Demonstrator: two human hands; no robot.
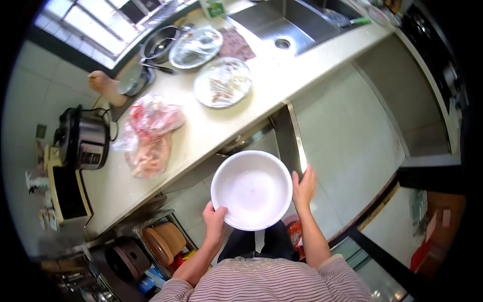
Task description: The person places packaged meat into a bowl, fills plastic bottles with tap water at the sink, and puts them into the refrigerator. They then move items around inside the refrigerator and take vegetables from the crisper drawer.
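Observation:
A white round basin (251,191) is held in front of my body, its inside facing up and showing nothing in it. My left hand (215,219) grips its lower left rim, with the thumb over the edge. At the right side of the basin is my right hand (304,189), its fingers stretched upward and spread from the thumb, which is near the rim. Past the basin, on the counter (196,136), lies a clear and red plastic bag (151,118) with pale pink meat (151,158). A plastic-covered plate (223,83) sits near the counter's edge.
Another covered dish (196,48), a metal pot (160,44) and a brown cloth (235,44) stand farther back. The sink (282,22) is at the top. A cooker (86,138) stands at the left. Below the counter, a cabinet door (292,136) is open beside the basin.

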